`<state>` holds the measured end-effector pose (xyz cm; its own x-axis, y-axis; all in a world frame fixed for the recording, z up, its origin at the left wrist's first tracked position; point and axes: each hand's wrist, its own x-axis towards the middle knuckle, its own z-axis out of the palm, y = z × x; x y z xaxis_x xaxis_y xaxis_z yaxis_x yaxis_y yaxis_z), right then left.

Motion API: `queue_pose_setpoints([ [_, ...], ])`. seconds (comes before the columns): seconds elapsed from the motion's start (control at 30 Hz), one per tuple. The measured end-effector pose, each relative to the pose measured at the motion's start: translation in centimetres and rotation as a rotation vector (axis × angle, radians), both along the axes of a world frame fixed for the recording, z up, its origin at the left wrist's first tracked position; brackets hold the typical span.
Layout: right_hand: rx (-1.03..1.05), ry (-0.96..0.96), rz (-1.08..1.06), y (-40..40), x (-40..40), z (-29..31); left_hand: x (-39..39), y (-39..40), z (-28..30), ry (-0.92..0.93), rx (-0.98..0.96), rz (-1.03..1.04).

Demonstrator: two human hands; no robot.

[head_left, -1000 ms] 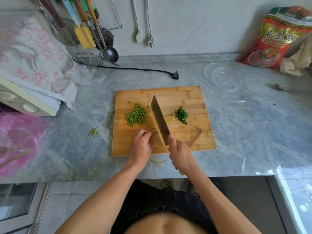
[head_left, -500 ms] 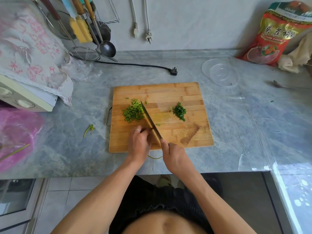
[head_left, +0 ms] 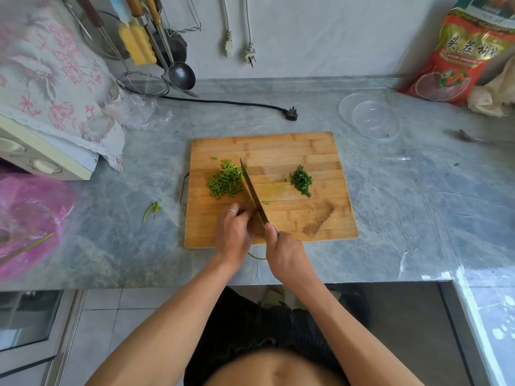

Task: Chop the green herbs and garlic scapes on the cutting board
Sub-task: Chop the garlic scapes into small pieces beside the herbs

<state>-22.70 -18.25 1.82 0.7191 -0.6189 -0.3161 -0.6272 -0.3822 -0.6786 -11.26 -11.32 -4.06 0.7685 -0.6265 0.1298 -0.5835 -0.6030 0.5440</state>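
seen from above, a person works at a wooden cutting board (head_left: pixel 278 146) set on a grey marble counter (head_left: pixel 390 204). the right hand (head_left: pixel 287 254) is wrapped closed around the handle of a cleaver (head_left: pixel 252 190), whose blade runs diagonally away from the person with its edge toward the board. the left hand (head_left: pixel 232 232), wearing a ring, is curled with its fingers bent against the left side of the blade near the handle; whether it pins anything beneath the fingers cannot be told. a pile of chopped garlic scapes (head_left: pixel 225 181) in short green pieces lies on the left half of the board, touching the blade's far end. a smaller heap of finely chopped green herbs (head_left: pixel 301 181) sits on the right half, well apart from the knife. a dark damp patch marks the board's near right corner. a thin green stem (head_left: pixel 255 257) shows on the counter between the wrists, just off the board's near edge, and a few green trimmings (head_left: pixel 152 210) lie on the counter left of the board. a clear plastic lid (head_left: pixel 369 116) rests beyond the board to the right, near a red food packet (head_left: pixel 462 51) leaning against the wall. a black power plug (head_left: pixel 292 110) lies behind the board, and a ladle (head_left: pixel 181 75) and wire strainer (head_left: pixel 143 84) hang at the back left.
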Motion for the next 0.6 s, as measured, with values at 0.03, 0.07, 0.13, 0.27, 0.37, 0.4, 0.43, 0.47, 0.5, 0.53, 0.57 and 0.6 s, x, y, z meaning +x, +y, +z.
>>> queue_pose_setpoints([
  [0.03,-0.036,-0.003,-0.011,0.4,-0.2,0.2,0.0,0.0,0.0,-0.007,0.013,0.001],
  [0.07,-0.057,0.037,-0.011,0.6,-0.5,0.1,-0.2,0.0,0.0,-0.029,0.02,-0.011],
  [0.13,-0.036,0.123,-0.019,0.9,-0.4,-0.3,-0.1,0.2,-0.1,-0.023,0.038,-0.006],
  [0.27,0.111,0.032,-0.126,0.6,0.5,0.4,-0.3,0.1,0.0,-0.026,0.026,-0.008],
  [0.37,0.319,-0.023,-0.248,0.1,0.9,0.8,-0.4,0.2,0.0,-0.004,0.001,0.014],
  [0.4,0.427,-0.021,-0.277,0.0,1.2,1.0,-0.4,0.3,0.0,0.005,-0.007,0.023],
  [0.43,0.333,-0.069,-0.245,-0.2,1.5,0.7,-0.5,0.4,0.1,0.021,-0.005,0.031],
  [0.47,0.286,-0.071,-0.22,-0.6,1.4,0.2,-0.4,0.3,0.1,0.02,-0.012,0.034],
  [0.5,0.287,-0.05,-0.196,-0.8,1.3,0.3,-0.3,0.4,0.2,0.032,-0.012,0.034],
  [0.53,0.293,-0.035,-0.189,-1.1,0.9,0.4,-0.2,0.3,0.1,0.053,-0.025,0.038],
  [0.57,0.294,-0.035,-0.185,-1.2,0.6,0.4,-0.1,0.2,0.4,0.058,-0.028,0.041],
  [0.6,0.3,-0.038,-0.182,-1.2,0.3,0.8,0.2,0.1,0.2,0.066,-0.044,0.029],
])
